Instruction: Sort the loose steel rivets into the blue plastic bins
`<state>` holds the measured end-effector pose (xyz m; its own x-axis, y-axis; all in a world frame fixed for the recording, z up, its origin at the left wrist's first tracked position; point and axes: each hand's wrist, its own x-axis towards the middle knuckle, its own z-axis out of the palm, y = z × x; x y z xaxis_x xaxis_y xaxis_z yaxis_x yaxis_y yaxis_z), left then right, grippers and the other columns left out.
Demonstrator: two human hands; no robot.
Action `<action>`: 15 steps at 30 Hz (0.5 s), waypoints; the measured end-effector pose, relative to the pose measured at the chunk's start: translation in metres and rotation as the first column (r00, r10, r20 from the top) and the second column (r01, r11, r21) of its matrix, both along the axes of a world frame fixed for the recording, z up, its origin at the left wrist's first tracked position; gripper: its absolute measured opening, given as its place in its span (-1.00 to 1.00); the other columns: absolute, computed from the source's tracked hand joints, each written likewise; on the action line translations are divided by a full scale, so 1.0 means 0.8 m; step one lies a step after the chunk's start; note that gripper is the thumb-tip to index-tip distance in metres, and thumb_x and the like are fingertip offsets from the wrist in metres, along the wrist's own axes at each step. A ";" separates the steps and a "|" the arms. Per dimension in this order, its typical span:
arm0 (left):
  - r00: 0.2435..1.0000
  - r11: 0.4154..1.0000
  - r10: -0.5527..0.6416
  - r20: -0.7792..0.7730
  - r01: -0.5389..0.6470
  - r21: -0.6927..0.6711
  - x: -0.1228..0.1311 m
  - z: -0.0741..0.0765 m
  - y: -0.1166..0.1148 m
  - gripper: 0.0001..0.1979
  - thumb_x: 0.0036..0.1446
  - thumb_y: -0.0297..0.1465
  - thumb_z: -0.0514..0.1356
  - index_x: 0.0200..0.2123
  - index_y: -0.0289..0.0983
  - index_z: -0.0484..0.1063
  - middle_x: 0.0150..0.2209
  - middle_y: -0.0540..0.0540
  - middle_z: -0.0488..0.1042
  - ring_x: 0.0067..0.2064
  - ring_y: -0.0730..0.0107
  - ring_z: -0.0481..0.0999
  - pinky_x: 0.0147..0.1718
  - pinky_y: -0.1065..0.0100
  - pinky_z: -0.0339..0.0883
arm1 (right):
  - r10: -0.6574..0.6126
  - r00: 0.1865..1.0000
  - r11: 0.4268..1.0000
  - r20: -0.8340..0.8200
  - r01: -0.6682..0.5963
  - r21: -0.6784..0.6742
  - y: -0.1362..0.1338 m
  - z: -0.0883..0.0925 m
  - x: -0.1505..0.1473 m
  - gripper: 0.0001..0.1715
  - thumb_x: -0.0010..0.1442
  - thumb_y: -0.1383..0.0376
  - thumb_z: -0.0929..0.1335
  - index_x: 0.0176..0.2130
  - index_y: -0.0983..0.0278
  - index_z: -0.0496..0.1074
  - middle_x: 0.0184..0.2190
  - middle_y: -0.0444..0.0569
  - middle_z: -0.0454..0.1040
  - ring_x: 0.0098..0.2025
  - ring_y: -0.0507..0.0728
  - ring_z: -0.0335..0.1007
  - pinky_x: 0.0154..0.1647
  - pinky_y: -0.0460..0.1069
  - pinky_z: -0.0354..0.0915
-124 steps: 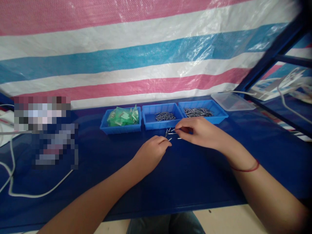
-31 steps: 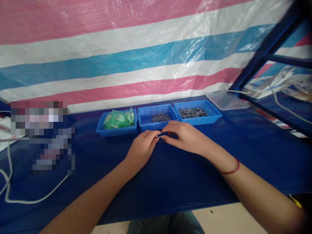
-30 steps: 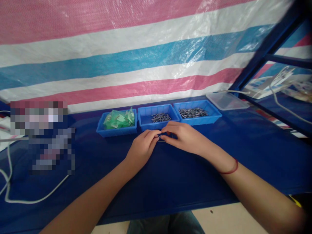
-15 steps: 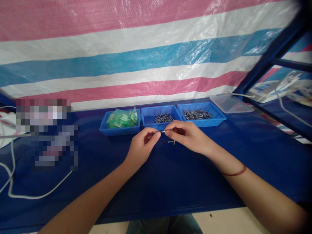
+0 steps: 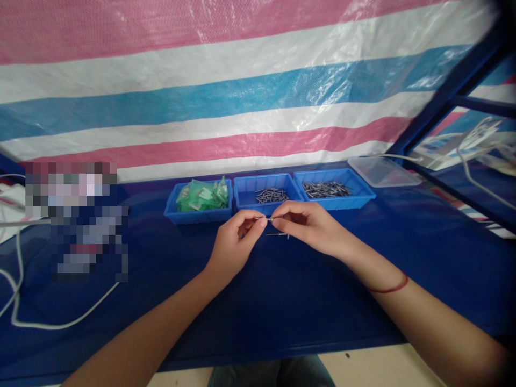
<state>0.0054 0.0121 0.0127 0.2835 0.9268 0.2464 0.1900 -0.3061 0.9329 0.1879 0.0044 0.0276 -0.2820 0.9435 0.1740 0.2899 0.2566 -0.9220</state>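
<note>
My left hand [image 5: 236,236] is closed, thumb and index finger pinching one end of a small thin metal rivet [image 5: 269,219]. My right hand [image 5: 308,223] is also closed, its thumb and fingertips pinching the other end. Only a short silvery stretch of the rivet shows between the two hands; the fingers hide the rest. Just below the fingertips, a second rivet [image 5: 278,234] lies on the blue table [image 5: 266,301], a slim pin with a wider flange at its right end. Behind the hands, the middle blue bin [image 5: 245,185] contains a small pile of similar metal pieces.
A left bin [image 5: 193,216] holds green plastic packets [image 5: 203,195]. More metal pins [image 5: 326,188] fill the right bin [image 5: 349,203], beside a clear plastic lid [image 5: 382,173]. A white cable [image 5: 64,325] curls at left near a blurred-out area. Striped sheeting [image 5: 242,113] hangs behind.
Both hands stay almost in place. The thin pin end that showed across my left fingertips is now less visible, and the fingers have shifted slightly on the rivet.
</note>
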 end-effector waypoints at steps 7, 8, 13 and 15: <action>0.999 0.998 0.022 -0.045 -0.020 0.052 -0.002 -0.005 0.003 -0.85 0.14 -0.32 0.18 -0.26 -0.26 0.46 -0.34 -0.01 0.50 -0.35 0.47 0.44 -0.34 0.46 0.29 | -0.044 0.995 0.998 -0.092 0.041 -0.036 -0.001 0.000 0.000 -0.82 0.09 0.22 0.39 -0.33 0.29 0.46 -0.47 -0.12 0.37 -0.50 -0.01 0.20 -0.47 -0.05 0.15; 0.998 0.998 0.026 -0.064 -0.022 0.059 -0.003 -0.006 0.003 -0.84 0.14 -0.32 0.17 -0.25 -0.25 0.46 -0.35 -0.01 0.50 -0.37 0.48 0.42 -0.36 0.46 0.28 | -0.050 0.993 0.998 -0.104 0.046 -0.041 -0.002 0.001 0.001 -0.82 0.08 0.22 0.40 -0.33 0.29 0.46 -0.47 -0.12 0.37 -0.50 -0.01 0.20 -0.47 -0.05 0.15; 0.985 0.996 0.023 -0.170 -0.007 0.094 -0.004 -0.004 0.003 -0.84 0.16 -0.31 0.16 -0.25 -0.24 0.46 -0.34 -0.01 0.50 -0.40 0.49 0.38 -0.42 0.45 0.22 | -0.075 0.992 0.996 -0.102 0.079 0.034 -0.005 0.003 -0.001 -0.84 0.08 0.22 0.40 -0.34 0.28 0.45 -0.48 -0.12 0.36 -0.51 -0.01 0.20 -0.48 -0.05 0.15; 0.975 0.995 0.001 -0.221 0.022 0.100 -0.004 -0.003 0.002 -0.82 0.18 -0.30 0.14 -0.24 -0.25 0.46 -0.32 -0.01 0.50 -0.38 0.47 0.40 -0.41 0.44 0.23 | -0.091 0.994 0.989 -0.058 0.097 0.113 -0.006 0.004 -0.003 -0.84 0.10 0.22 0.39 -0.38 0.28 0.44 -0.46 -0.11 0.36 -0.49 0.00 0.21 -0.47 -0.05 0.16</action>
<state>0.0019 0.0138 0.0103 0.3509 0.8968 0.2694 0.3835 -0.4001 0.8323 0.1856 -0.0006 0.0308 -0.1803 0.9382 0.2954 0.2701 0.3360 -0.9023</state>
